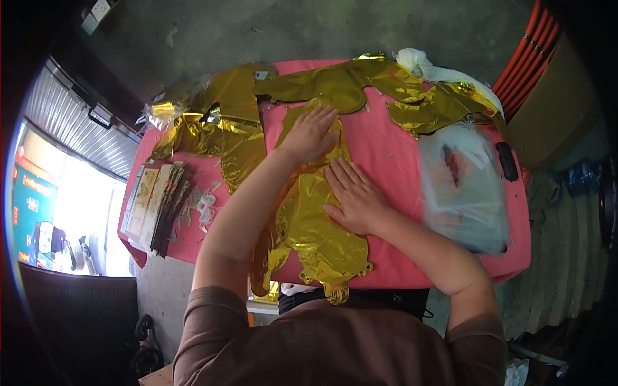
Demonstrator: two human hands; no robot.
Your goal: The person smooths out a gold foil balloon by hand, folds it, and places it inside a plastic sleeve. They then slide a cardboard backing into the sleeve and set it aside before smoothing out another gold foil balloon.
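A flat gold foil balloon (322, 225) lies in front of me on the pink-covered table, its lower tabs reaching over the near edge. My left hand (311, 136) rests flat on its upper part, fingers stretched out. Lower and to the right, my right hand (355, 198) lies on the same foil with the fingers spread. Neither hand grips anything. Beyond my hands, more gold foil balloons (315, 83) are spread across the far side of the table, some overlapping.
On the left are a stack of cards or packets (151, 206), white ribbon or string (205, 207) and paper scraps. Clear plastic bags (463, 193) lie at the right, near a black object (506, 161). A white bundle (415, 61) sits at the far right corner of the pink tablecloth (399, 257).
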